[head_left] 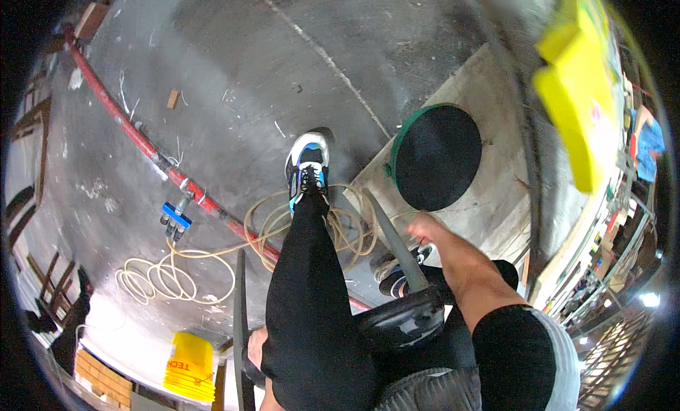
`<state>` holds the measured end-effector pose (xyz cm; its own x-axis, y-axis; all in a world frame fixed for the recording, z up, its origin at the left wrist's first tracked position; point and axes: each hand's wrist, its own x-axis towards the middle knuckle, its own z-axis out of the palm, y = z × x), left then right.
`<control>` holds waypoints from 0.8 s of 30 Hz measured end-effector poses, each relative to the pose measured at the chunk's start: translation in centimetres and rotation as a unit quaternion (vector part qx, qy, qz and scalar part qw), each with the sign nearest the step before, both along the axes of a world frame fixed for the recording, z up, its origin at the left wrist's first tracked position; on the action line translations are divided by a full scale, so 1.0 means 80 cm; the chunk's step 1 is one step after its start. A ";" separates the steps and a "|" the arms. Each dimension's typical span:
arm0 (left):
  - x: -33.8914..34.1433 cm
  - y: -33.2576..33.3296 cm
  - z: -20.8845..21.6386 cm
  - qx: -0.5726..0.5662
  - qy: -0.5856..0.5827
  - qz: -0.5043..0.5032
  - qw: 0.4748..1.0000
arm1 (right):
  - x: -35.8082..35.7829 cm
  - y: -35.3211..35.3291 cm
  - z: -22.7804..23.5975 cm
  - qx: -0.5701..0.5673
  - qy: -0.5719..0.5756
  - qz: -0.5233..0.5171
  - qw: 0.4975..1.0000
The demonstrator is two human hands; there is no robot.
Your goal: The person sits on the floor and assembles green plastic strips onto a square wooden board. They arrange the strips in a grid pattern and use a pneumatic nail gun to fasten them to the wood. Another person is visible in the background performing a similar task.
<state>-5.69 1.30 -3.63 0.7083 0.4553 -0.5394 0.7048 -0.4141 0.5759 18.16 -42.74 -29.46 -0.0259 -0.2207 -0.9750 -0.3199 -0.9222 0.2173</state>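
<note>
Now, largest first:
Floor (pixel 234 64): grey concrete; a red hose (pixel 142 145) crosses it and a pale coiled cord (pixel 170 273) lies by your raised foot (pixel 308 166).
Board (pixel 489 198): pale sheet at your right, carrying the black round disc (pixel 435 156) near its front edge.
Right hand (pixel 423 227): it rests at the board's front edge just below the disc; grip hidden, so you cannot tell.
Left hand (pixel 256 346): low beside a dark upright bar (pixel 239 305); closure unclear.
Advice: steady your footing clear of the cord, I judge.
</note>
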 end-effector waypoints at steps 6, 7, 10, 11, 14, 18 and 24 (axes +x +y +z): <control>0.021 -0.006 0.018 0.063 0.024 0.003 0.998 | 0.035 0.041 0.048 -0.138 -0.351 0.196 0.905; 0.022 -0.005 0.017 0.065 0.015 0.013 0.998 | 0.029 0.035 0.056 -0.115 -0.326 0.214 0.914; -0.009 0.006 -0.020 -0.017 -0.094 0.066 0.993 | 0.021 -0.027 0.078 0.040 -0.114 0.277 0.953; -0.026 0.005 -0.040 -0.061 -0.079 0.093 0.991 | 0.014 -0.039 0.084 0.095 -0.056 0.333 0.936; 0.000 0.012 -0.013 0.042 0.014 -0.003 0.999 | -0.018 0.005 0.077 0.135 -0.043 0.274 0.951; 0.046 -0.012 0.027 0.097 -0.017 -0.037 0.994 | -0.032 0.028 0.123 0.044 -0.231 0.096 0.967; 0.061 -0.010 0.030 0.173 0.042 -0.112 0.978 | 0.030 0.055 0.200 0.015 -0.483 -0.170 0.859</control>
<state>-0.83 0.53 -1.26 0.7713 0.4592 -0.4407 0.6125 -0.7237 0.3180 20.60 -38.32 -13.46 0.7398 -0.3354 -0.5833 -0.5899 -0.7402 -0.3226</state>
